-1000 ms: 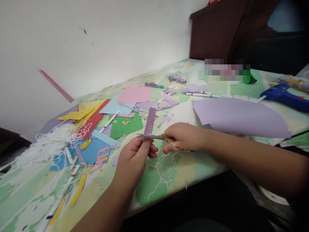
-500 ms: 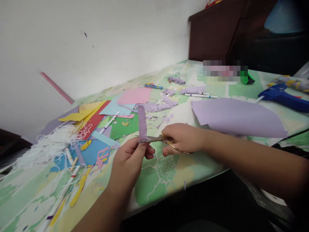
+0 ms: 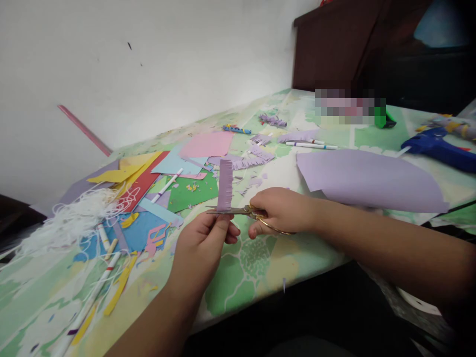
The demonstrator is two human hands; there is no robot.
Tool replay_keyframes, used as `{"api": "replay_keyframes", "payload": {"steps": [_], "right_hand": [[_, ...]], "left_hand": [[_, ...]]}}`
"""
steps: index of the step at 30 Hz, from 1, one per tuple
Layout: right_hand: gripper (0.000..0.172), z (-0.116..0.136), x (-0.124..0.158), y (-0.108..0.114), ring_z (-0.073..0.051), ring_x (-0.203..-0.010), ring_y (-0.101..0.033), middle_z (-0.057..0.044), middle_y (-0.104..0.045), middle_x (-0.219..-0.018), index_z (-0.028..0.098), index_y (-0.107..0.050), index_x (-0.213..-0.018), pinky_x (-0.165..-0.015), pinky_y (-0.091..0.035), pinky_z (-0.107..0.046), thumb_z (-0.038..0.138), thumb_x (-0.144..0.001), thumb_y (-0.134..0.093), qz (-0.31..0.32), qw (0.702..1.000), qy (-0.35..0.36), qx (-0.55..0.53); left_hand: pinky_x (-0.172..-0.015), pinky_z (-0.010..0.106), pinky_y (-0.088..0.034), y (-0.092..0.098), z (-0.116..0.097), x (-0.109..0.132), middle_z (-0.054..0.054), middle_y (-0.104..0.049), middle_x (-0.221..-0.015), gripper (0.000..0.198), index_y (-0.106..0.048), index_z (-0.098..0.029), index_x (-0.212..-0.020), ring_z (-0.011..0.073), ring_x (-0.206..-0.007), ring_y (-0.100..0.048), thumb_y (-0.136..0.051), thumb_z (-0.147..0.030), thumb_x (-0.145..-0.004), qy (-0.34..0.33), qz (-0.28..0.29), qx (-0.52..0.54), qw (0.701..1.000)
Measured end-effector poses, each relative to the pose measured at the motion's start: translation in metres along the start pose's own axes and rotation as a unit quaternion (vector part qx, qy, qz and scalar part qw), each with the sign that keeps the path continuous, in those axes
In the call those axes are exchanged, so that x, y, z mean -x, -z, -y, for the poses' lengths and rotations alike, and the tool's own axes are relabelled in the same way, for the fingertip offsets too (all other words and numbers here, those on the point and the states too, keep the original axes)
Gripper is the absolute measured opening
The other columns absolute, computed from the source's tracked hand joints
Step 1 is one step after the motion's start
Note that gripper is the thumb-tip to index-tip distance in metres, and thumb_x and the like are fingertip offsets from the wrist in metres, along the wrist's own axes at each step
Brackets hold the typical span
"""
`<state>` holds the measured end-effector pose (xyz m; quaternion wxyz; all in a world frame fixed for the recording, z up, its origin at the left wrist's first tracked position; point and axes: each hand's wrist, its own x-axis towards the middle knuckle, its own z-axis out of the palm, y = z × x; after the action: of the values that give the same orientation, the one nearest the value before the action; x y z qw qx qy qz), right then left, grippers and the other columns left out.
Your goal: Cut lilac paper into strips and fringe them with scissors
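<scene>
My left hand (image 3: 201,243) pinches the bottom of a narrow lilac paper strip (image 3: 224,184) that stands upright, its edge cut into a fringe. My right hand (image 3: 284,210) is closed round the gold handles of small scissors (image 3: 238,210). Their blades point left and meet the strip just above my left fingers. Both hands hover over the green patterned table (image 3: 253,267) near its front edge.
A large lilac sheet (image 3: 368,181) lies right of my hands. Coloured paper scraps (image 3: 159,171), white string (image 3: 74,223), markers (image 3: 312,146) and fringed lilac pieces (image 3: 253,158) litter the left and middle. A blue glue gun (image 3: 439,148) lies far right. A white wall stands behind.
The strip tilted left half a second ago and now stands nearly upright again. The scissors stay at its base; both hands have hardly shifted.
</scene>
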<state>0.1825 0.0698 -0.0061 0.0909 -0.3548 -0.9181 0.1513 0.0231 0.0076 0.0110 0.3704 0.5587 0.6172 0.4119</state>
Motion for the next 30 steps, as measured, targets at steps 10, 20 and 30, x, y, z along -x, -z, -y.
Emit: {"api": "replay_keyframes", "payload": {"steps": [10, 20, 30], "right_hand": [[0.047, -0.0008, -0.0009, 0.0019, -0.008, -0.046, -0.034, 0.001, -0.045, -0.051, 0.016, -0.049, -0.057, -0.043, -0.019, -0.021, 0.061, -0.063, -0.040, 0.000, 1.000, -0.019, -0.010], [0.050, -0.0022, 0.0028, 0.0028, -0.009, -0.049, -0.038, -0.002, -0.050, -0.060, 0.015, -0.051, -0.067, -0.044, -0.022, -0.021, 0.063, -0.065, -0.035, 0.041, 0.998, -0.014, -0.044], [0.055, -0.0018, 0.0013, 0.0002, -0.010, -0.051, -0.038, -0.003, -0.052, -0.063, 0.016, -0.052, -0.068, -0.046, -0.023, -0.021, 0.066, -0.064, -0.032, 0.027, 0.999, -0.008, -0.025]], "left_hand": [[-0.050, 0.022, -0.044, 0.0006, -0.0005, -0.0019, -0.003, -0.058, -0.054, 0.014, -0.058, -0.016, -0.071, 0.0093, -0.047, -0.054, -0.050, -0.028, -0.069, 0.012, 0.013, 0.019, 1.000], [-0.048, 0.019, -0.041, 0.0032, -0.0029, -0.0014, -0.004, -0.057, -0.049, 0.011, -0.059, -0.019, -0.062, 0.0088, -0.046, -0.051, -0.052, -0.025, -0.067, -0.004, -0.012, -0.023, 1.000], [-0.048, 0.021, -0.040, 0.0028, -0.0041, -0.0006, -0.003, -0.057, -0.048, 0.011, -0.058, -0.020, -0.058, 0.0108, -0.046, -0.052, -0.053, -0.025, -0.066, -0.001, -0.053, -0.021, 0.998]]}}
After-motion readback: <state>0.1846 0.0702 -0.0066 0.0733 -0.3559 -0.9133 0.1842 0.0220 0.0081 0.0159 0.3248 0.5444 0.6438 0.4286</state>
